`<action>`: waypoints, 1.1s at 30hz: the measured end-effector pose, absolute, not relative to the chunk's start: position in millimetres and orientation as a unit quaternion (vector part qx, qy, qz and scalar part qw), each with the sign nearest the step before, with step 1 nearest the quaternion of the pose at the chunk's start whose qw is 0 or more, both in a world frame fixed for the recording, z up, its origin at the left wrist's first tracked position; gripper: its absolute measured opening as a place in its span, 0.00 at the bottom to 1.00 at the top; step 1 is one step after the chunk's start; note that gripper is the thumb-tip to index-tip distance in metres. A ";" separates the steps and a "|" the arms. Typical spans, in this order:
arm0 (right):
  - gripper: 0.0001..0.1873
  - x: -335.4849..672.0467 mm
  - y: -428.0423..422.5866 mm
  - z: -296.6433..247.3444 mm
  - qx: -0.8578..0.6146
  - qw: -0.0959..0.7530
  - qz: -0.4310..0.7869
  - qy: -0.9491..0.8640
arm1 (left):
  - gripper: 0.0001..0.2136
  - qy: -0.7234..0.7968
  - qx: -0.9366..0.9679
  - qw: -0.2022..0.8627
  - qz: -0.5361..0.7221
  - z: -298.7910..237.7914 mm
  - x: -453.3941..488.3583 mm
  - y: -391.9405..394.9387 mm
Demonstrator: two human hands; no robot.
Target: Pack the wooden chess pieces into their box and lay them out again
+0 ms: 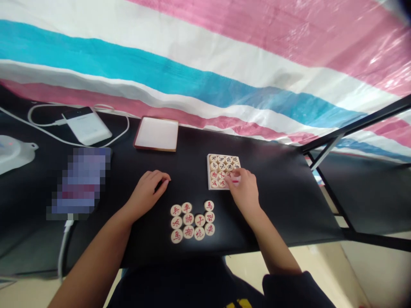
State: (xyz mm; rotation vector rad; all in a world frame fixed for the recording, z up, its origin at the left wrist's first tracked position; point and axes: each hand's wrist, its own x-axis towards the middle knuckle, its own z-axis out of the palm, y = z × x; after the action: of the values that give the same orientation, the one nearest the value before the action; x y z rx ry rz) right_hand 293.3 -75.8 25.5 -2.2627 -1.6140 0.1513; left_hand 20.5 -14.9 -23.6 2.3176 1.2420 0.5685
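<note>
The grip of the right hand (244,190) is bent, with thumb and fingertips near to each other at a round piece (228,174) with a red sign; whether it pinches this piece or only touches it, I cannot tell.

This piece is in the white square box (208,173), which stands on the black bench (289,192). In the box, the two far rows appear complete, with dark signs. The two near rows carry red signs; their right end is partly covered by the hand, and there a pink mark shows, so I judge these rows incomplete. Eleven loose pieces (189,219), all with red signs, lie outside, nearer to the person. They make three rows, and the far row has a gap in its middle. So, one part is arranged in the box and these eleven are not in it.

The left hand (146,191) rests on the bench, just beside the loose pieces, its fingers loosely curled and holding nothing visible.

Farther away lies a shallow tray (156,134), white inside. To the left are a blurred phone-like object (85,175) and a white device (91,128) with a cable. Behind everything hangs a striped sheet (192,81).
</note>
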 end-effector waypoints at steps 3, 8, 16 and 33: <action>0.08 278.2 -92.3 32.0 -0.742 0.201 0.112 -0.630 | 0.10 0.452 0.839 0.226 0.205 -23.2 20.5 -15.8; 0.08 246.7 -112.5 34.8 -0.706 0.062 0.212 -0.673 | 0.10 0.457 0.835 0.227 0.209 -22.9 20.0 -16.3; 0.06 257.5 -106.0 39.1 -0.730 0.105 0.222 -0.638 | 0.10 0.451 0.835 0.228 0.216 -24.5 20.1 -14.8; 0.10 303.7 -83.1 30.5 -0.808 0.123 0.143 -0.557 | 0.09 0.447 0.840 0.219 0.214 -23.3 20.8 -15.5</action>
State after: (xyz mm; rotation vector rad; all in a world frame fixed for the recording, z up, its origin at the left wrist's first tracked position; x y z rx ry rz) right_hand 303.7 -83.1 30.5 -2.3574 -1.6259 0.4182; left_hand 20.8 -15.5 -23.3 2.3253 1.2377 0.5912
